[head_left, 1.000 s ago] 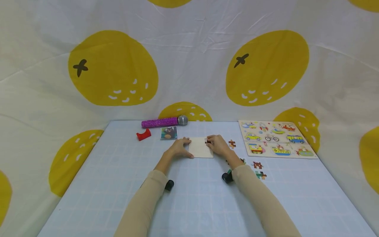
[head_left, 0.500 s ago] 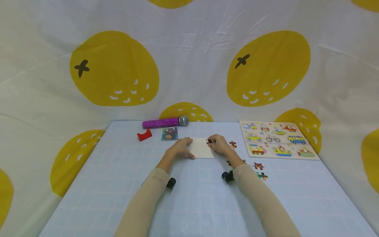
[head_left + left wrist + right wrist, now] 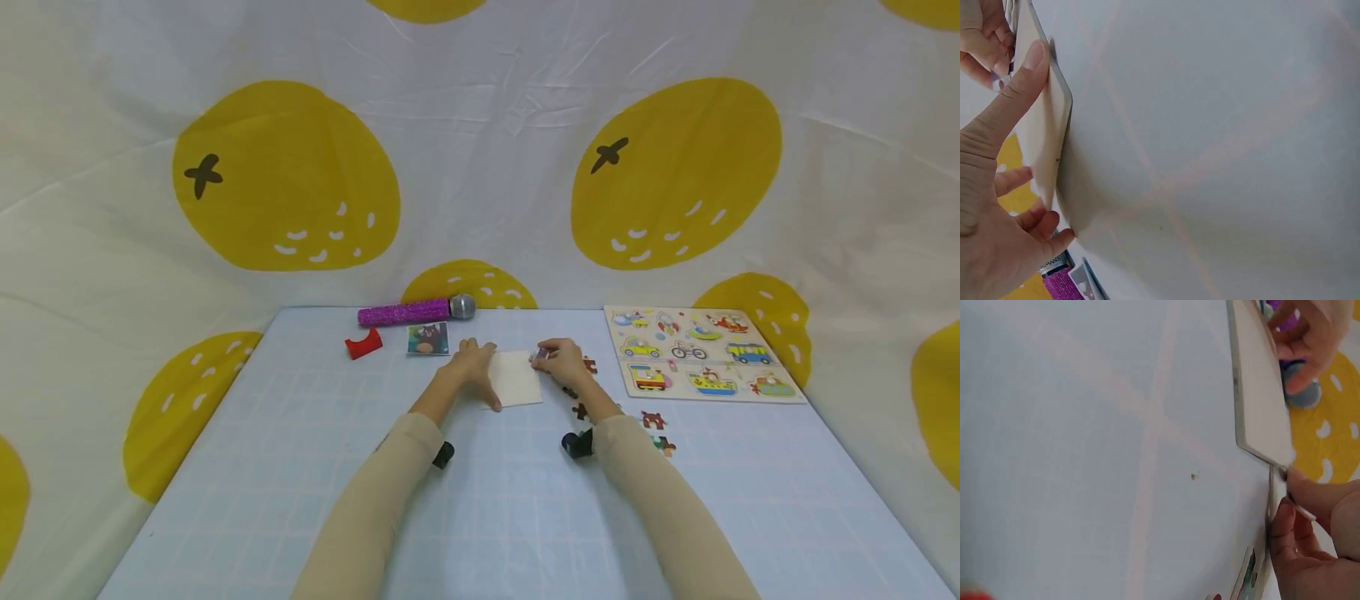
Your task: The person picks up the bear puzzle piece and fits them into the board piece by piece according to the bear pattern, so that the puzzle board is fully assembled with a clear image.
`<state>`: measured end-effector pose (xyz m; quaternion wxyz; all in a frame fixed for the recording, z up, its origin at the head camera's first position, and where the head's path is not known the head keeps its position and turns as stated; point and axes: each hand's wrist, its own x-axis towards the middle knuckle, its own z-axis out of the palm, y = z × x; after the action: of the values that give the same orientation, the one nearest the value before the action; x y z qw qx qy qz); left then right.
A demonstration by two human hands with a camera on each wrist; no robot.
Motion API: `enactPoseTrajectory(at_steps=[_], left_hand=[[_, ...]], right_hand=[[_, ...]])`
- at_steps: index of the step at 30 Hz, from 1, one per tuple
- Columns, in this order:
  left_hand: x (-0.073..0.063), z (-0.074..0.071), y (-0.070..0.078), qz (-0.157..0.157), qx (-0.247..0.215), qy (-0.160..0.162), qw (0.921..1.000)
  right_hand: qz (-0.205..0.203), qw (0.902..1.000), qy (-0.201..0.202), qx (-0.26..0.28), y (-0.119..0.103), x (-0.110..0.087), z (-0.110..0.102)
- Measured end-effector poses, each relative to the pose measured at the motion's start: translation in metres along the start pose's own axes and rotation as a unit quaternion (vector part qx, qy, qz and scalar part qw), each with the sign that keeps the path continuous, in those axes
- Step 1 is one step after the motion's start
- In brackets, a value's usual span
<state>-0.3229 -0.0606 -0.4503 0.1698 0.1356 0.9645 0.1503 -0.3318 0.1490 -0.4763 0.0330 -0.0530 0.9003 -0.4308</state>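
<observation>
Right hand (image 3: pixel 562 362) has a small jigsaw piece (image 3: pixel 541 355) pinched between thumb and fingers, right by the far right corner of a cream square board (image 3: pixel 517 380). Can't tell whether piece and board actually touch. Left hand (image 3: pixel 471 367) has hold of the board's left side, thumb laid over the near edge and fingers spread toward the far one.

So yeah, the board's around the middle of a pale blue tablecloth (image 3: pixel 480 517) with faint pink lines. More loose jigsaw pieces (image 3: pixel 653 420) are scattered to the right, some half hidden by the right forearm. Further right there's a wooden vehicle peg puzzle (image 3: pixel 705 354), a bike and a bus among the pictures. Past the left hand you've got a bear picture card (image 3: pixel 428 338), with a glittery purple microphone (image 3: pixel 408 312) lying just behind it and a red curved block (image 3: pixel 364 343) off to its left.
</observation>
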Motion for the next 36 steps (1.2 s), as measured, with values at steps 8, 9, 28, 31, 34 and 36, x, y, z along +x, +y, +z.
enactPoseTrajectory(at_steps=[8, 9, 28, 31, 34, 36], left_hand=[[-0.002, -0.007, -0.022, 0.012, -0.214, 0.091, 0.9726], [-0.001, -0.008, -0.027, 0.017, -0.256, 0.117, 0.9594], [-0.01, 0.014, -0.008, 0.178, -0.15, 0.211, 0.9494], [-0.007, 0.024, -0.008, 0.174, -0.127, 0.181, 0.9598], [-0.008, 0.029, -0.008, 0.154, -0.122, 0.162, 0.9671], [-0.01, 0.03, -0.009, 0.127, -0.126, 0.154, 0.9717]], right_hand=[[0.049, 0.996, 0.023, 0.072, 0.01, -0.002, -0.008], [0.049, 0.9963, 0.02, 0.068, 0.01, -0.002, -0.008], [0.055, 0.9955, 0.031, 0.071, 0.009, -0.004, -0.01], [0.052, 0.9943, 0.04, 0.085, 0.009, -0.005, -0.01], [0.053, 0.9931, 0.044, 0.095, 0.009, -0.006, -0.009], [0.054, 0.9923, 0.043, 0.103, 0.009, -0.007, -0.009]])
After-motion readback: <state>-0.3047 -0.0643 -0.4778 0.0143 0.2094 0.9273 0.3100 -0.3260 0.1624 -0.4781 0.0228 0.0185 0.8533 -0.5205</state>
